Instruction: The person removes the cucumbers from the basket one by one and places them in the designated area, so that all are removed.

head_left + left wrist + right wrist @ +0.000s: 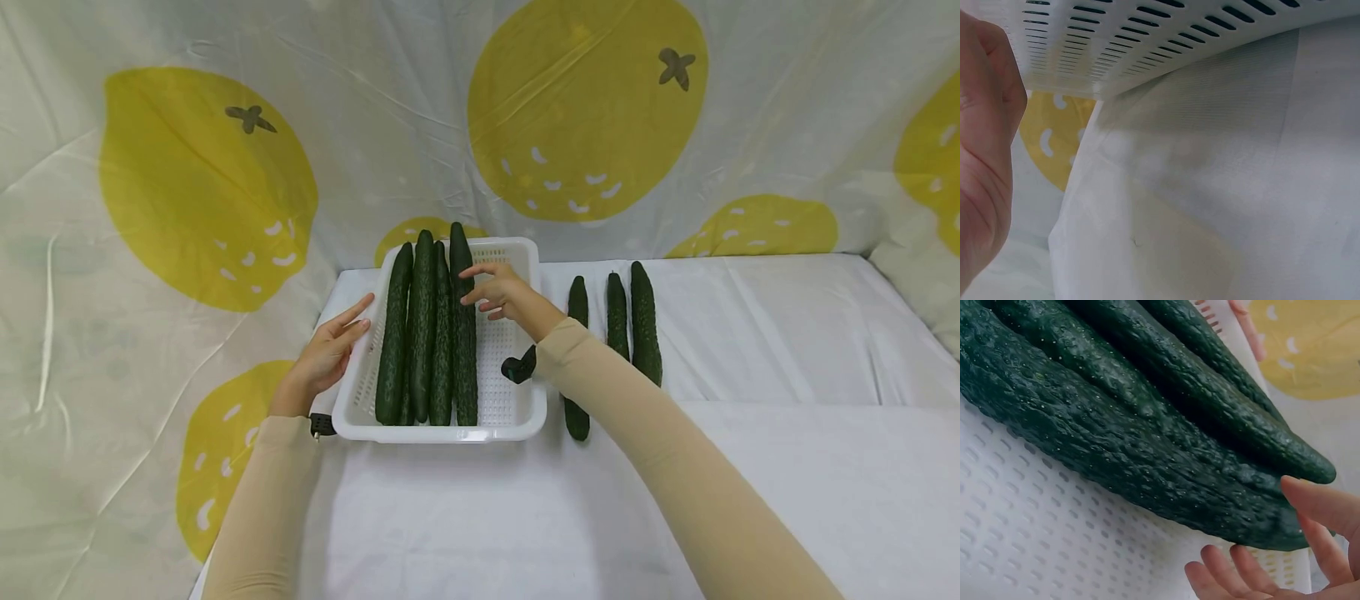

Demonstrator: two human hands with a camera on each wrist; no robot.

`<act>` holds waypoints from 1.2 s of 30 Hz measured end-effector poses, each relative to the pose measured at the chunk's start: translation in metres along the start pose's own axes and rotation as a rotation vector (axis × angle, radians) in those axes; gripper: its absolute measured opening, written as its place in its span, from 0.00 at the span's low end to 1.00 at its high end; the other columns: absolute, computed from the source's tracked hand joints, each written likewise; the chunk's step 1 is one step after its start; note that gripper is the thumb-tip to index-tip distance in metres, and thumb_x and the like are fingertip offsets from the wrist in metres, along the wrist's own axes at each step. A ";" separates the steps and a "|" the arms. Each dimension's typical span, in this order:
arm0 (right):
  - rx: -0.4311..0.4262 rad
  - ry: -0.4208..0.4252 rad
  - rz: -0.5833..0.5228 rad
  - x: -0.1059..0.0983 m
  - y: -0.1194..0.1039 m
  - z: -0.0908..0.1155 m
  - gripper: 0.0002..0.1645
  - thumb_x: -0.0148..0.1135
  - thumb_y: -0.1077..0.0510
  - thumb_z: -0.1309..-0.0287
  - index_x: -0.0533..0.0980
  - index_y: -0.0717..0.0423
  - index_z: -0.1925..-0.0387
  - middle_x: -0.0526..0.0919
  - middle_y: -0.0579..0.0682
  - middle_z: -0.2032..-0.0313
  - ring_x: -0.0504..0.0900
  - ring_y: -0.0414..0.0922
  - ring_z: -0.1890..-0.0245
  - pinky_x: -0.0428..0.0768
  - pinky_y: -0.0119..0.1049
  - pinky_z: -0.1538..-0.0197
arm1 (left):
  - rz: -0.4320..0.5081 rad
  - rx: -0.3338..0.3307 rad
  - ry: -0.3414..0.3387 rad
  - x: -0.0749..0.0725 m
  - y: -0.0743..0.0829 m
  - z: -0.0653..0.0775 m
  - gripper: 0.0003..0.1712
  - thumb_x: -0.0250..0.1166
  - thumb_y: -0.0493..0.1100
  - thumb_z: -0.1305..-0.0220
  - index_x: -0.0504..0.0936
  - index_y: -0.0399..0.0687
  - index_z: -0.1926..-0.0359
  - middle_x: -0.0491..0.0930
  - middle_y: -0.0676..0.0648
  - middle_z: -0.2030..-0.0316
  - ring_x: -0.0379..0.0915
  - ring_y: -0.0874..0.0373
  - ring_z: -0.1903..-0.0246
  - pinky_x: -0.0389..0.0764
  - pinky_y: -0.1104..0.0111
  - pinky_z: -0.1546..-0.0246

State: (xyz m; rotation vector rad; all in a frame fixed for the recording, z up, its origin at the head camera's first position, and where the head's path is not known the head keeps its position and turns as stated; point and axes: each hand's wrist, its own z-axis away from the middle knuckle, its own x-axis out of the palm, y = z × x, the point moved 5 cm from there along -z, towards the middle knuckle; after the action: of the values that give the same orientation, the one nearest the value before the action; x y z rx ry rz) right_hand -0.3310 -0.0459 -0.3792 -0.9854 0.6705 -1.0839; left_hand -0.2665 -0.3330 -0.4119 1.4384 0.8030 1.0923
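A white perforated basket (442,434) stands on the cloth, holding several long dark green cucumbers side by side in its left and middle part. My right hand (510,296) hovers over the upper end of the rightmost cucumber (463,358) with fingers spread and loosely bent. In the right wrist view, the fingertips of that hand (1329,553) are around this cucumber's end (1147,475), without a visible grip. Beside the basket's left wall is my left hand (326,354), fingers extended along it. The left wrist view shows this hand (985,150) near the slotted wall (1147,37); contact is unclear.
Right of the basket lie three more cucumbers: one near the basket (577,425), a middle one (617,312) and the rightmost (646,325), partly behind my right arm. A lemon-print cloth (375,125) hangs behind. Small black devices (519,367) are on my wrists.
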 end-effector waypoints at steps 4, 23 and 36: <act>0.005 -0.008 0.004 0.005 0.005 -0.002 0.31 0.68 0.70 0.41 0.77 0.48 0.37 0.50 0.51 0.24 0.68 0.64 0.37 0.70 0.60 0.37 | -0.007 0.000 0.005 -0.001 -0.001 0.000 0.32 0.45 0.33 0.21 0.48 0.48 0.21 0.80 0.48 0.47 0.80 0.58 0.55 0.84 0.67 0.59; -0.007 0.033 0.002 0.022 0.018 -0.006 0.27 0.66 0.78 0.45 0.80 0.52 0.48 0.55 0.58 0.27 0.74 0.67 0.45 0.80 0.58 0.52 | -0.012 0.029 0.012 0.002 0.000 0.001 0.31 0.47 0.35 0.21 0.53 0.48 0.22 0.80 0.48 0.49 0.81 0.59 0.56 0.84 0.68 0.60; -0.141 0.044 0.114 0.026 0.021 -0.005 0.37 0.70 0.78 0.50 0.72 0.52 0.41 0.53 0.55 0.26 0.73 0.61 0.46 0.80 0.56 0.54 | -0.026 0.025 0.010 0.002 0.001 0.001 0.32 0.49 0.36 0.21 0.54 0.50 0.22 0.80 0.49 0.48 0.80 0.59 0.56 0.84 0.68 0.60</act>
State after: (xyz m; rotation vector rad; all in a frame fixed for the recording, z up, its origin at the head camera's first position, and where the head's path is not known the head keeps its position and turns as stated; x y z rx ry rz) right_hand -0.3174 -0.0692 -0.3997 -1.0337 0.8384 -0.9702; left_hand -0.2653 -0.3315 -0.4110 1.4401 0.8430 1.0736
